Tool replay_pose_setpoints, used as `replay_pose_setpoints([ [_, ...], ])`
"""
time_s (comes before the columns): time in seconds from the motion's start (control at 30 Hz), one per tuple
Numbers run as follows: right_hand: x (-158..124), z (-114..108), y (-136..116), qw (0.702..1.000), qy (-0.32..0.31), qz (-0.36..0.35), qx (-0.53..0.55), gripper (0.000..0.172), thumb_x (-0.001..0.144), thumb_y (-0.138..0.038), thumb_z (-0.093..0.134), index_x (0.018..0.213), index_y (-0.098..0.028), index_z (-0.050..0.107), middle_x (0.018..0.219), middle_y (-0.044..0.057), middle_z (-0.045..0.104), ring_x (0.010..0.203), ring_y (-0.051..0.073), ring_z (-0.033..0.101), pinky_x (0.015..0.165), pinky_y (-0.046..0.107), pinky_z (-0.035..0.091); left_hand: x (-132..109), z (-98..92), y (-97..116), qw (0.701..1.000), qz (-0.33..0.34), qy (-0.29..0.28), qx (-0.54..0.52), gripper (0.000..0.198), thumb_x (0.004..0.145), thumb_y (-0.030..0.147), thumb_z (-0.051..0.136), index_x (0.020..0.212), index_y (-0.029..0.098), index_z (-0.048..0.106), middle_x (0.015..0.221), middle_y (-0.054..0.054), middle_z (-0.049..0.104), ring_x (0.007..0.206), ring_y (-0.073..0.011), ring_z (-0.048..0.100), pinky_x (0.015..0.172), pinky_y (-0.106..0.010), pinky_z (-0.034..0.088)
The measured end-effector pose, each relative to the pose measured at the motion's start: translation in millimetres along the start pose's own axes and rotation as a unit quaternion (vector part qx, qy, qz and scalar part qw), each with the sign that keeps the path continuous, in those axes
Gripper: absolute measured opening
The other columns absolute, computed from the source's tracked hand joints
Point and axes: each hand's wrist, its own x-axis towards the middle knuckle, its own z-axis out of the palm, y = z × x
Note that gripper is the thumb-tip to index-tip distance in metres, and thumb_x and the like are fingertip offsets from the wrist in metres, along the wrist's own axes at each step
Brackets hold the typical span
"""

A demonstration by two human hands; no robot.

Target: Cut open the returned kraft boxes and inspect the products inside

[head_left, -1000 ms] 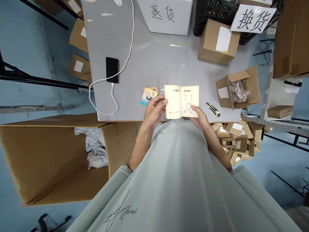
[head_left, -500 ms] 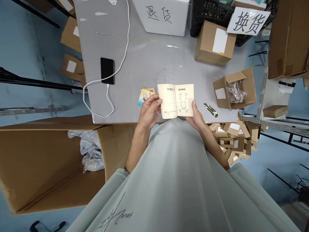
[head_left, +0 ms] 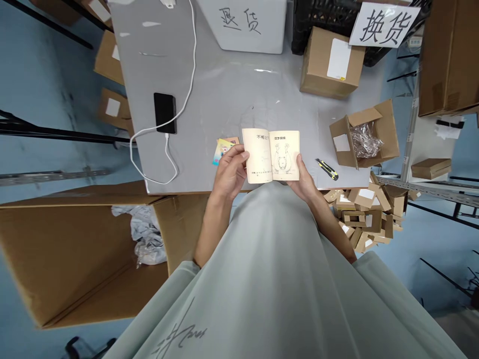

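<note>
A small booklet (head_left: 271, 155) lies open between my hands above the table's front edge, with Chinese print on its left page and a line drawing on its right. My left hand (head_left: 231, 172) is closed on the left page's outer edge, thumb and fingers pinching it. The right edge is gripped by my right hand (head_left: 302, 180), its thumb on the page. Just beyond my left hand, colourful small booklets or cards (head_left: 223, 148) lie partly hidden on the table. A yellow and black box cutter (head_left: 327, 169) rests to the right of my right hand.
On the grey table (head_left: 220, 94) are a black phone (head_left: 164, 112) with a white cable, an open carton (head_left: 362, 137) with plastic wrap, a closed carton (head_left: 332, 63) and a white bin (head_left: 245, 27). A large open box (head_left: 75, 249) stands at lower left.
My hands keep hold of the open booklet, with its pages unchanged. The view has shifted slightly; nothing else has visibly moved.
</note>
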Motion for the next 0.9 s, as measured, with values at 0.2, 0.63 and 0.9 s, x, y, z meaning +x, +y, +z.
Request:
replay_pose_setpoints([
  [0.2,0,-7,4,1.000,0.000,0.015,0.023,0.094,0.101,-0.095,0.059,0.169,-0.030,0.066,0.161,0.008,0.076,0.168,0.033,0.056,0.140,0.054,0.047,-4,18.0,3,0.999,-0.007,-0.037,0.017,0.053,0.089,0.071,0.090,0.112,0.026,0.078,0.113,-0.007,0.084,0.108,-0.0282,0.082,0.088,-0.038,0.068],
  [0.63,-5,-14,11,0.995,0.054,0.001,0.079,0.072,0.096,-0.081,0.080,0.145,-0.028,0.082,0.148,0.007,0.083,0.160,0.035,0.065,0.133,0.052,0.056,-3,43.1,3,0.997,0.027,0.039,0.063,0.037,0.094,0.054,0.085,0.083,0.023,0.069,0.080,0.001,0.064,0.073,-0.0144,0.060,0.069,-0.026,0.055],
  [0.9,-4,-22,6,0.996,0.063,0.019,0.058,0.070,0.102,-0.081,0.074,0.142,-0.024,0.081,0.143,0.010,0.085,0.157,0.032,0.067,0.132,0.050,0.057,-5,37.4,5,0.996,0.027,-0.025,0.087,0.050,0.090,0.071,0.090,0.090,0.023,0.074,0.093,-0.003,0.075,0.086,-0.0190,0.072,0.081,-0.031,0.064],
])
